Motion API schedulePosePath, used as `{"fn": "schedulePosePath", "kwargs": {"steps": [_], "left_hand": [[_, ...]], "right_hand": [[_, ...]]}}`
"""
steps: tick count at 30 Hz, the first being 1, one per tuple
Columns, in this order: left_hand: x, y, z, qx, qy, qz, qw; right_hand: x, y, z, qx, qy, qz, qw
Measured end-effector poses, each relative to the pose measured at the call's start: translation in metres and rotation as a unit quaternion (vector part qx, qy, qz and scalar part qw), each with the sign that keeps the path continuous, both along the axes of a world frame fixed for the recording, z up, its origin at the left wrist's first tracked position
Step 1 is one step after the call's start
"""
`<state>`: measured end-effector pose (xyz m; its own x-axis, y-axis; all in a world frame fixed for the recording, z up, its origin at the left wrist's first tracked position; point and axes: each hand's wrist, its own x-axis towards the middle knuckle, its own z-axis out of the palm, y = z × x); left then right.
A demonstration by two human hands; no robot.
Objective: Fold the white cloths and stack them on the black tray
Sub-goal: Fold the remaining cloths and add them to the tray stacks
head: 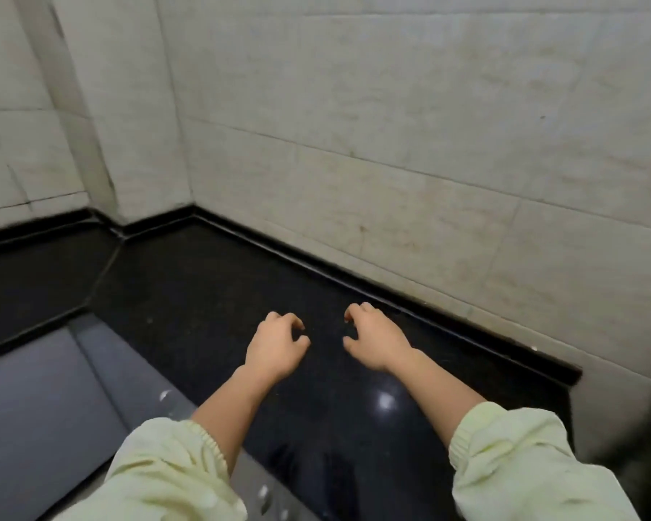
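Observation:
My left hand [277, 344] and my right hand [374, 338] hover side by side over a glossy black stone counter [203, 287], palms down. The fingers of both hands hang loosely curled and hold nothing. A small gap separates the two hands. Pale yellow-green sleeves are pushed up on both forearms. No white cloth and no black tray are in view.
A pale tiled wall [429, 126] rises behind the counter and meets a second wall at a corner on the left. A raised black ledge [354, 283] runs along the wall's foot. Grey cabinet fronts [46, 408] lie below the counter's near edge at lower left.

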<state>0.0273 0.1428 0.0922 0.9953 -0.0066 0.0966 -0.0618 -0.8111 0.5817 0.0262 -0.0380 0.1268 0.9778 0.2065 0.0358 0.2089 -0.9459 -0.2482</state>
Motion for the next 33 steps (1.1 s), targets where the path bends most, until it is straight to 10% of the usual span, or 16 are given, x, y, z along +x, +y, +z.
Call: {"fn": "schedulePosePath", "kwargs": {"steps": [33], "left_hand": [[-0.019,0.689,-0.031,-0.013,-0.009,0.512,0.859]], "right_hand": [[0.123,0.783,-0.044,-0.026,0.001,0.476,0.879]]}}
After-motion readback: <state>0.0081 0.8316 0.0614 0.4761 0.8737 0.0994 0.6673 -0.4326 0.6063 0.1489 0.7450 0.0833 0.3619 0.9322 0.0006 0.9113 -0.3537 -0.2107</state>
